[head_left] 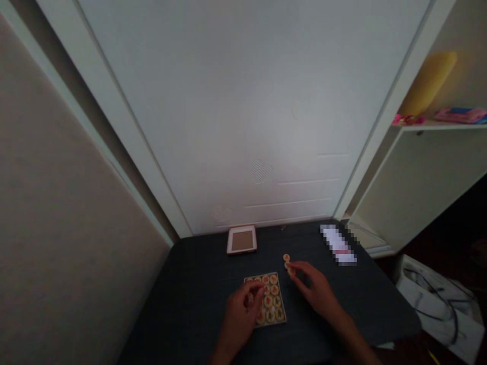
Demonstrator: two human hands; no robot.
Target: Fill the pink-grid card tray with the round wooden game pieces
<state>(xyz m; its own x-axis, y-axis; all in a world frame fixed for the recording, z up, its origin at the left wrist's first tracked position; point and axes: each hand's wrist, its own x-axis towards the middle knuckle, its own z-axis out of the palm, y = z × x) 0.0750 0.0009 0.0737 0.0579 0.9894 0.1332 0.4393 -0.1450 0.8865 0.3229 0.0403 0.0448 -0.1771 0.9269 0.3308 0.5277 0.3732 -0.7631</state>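
A shallow square box (282, 299) of round wooden Chinese chess pieces sits on the dark table, the pieces laid in rows with red and dark characters facing up. My left hand (243, 306) hovers over the box's left side, its thumb and fingers curled together and covering some pieces; what they hold, if anything, I cannot make out. To the right of the box, my right hand (314, 290) has thumb and forefinger around a Chinese chess piece (291, 272). Another loose piece (286, 257) with a red character lies just beyond the fingertips.
At the table's (198, 284) back edge lies a square white-framed lid or tray (242, 240) with a brown middle. A blurred-out pale object (338, 246) rests at the back right. A white panel (258, 126) rises behind; a white box with cables (441, 304) stands right of the table.
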